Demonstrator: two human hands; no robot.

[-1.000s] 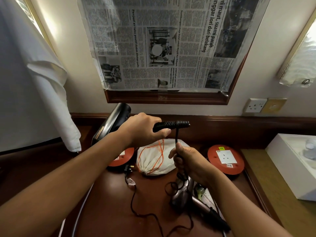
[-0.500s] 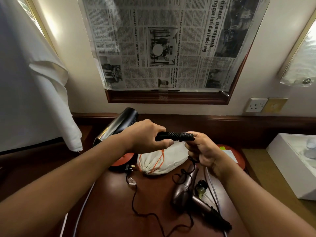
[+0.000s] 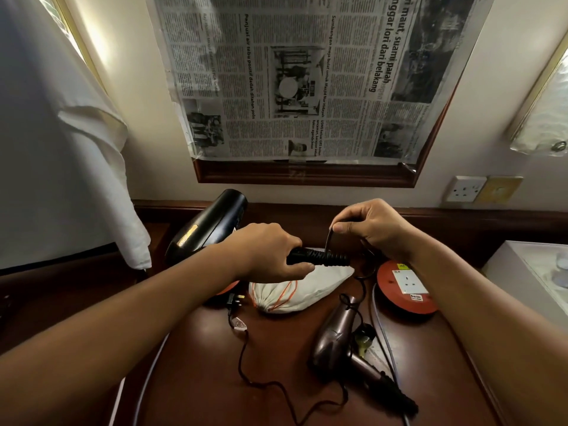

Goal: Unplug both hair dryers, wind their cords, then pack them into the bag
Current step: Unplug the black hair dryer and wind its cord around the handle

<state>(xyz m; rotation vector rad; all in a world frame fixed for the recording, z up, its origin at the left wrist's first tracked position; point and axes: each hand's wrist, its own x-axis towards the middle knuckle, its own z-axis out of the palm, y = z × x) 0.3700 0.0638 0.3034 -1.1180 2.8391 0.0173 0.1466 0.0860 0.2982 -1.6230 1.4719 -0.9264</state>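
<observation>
While held: left hand [image 3: 270, 253] is gripping the black hair dryer [image 3: 212, 226] by its handle above the table [image 3: 276, 379].
Cord [image 3: 328, 241]: right hand [image 3: 368, 229] is pinching it just above the handle.
Change: right hand is now lifting higher than a second ago.

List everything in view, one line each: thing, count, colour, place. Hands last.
Black hair dryer: 1, black, held above the desk, left.
Black cord: 1, black, from the dryer's handle, trailing across the desk.
Bronze hair dryer: 1, bronze, lying on the desk, right of centre.
Bag: 1, white with orange drawstring, desk centre.
Extension reels: 2, red, either side of the bag; left one mostly hidden.
Wall socket: 1, white, wall right.
Newspaper: 1 sheet, covering the framed panel.
Left hand: holds the black dryer's handle.
Right hand: pinches the cord.
</observation>
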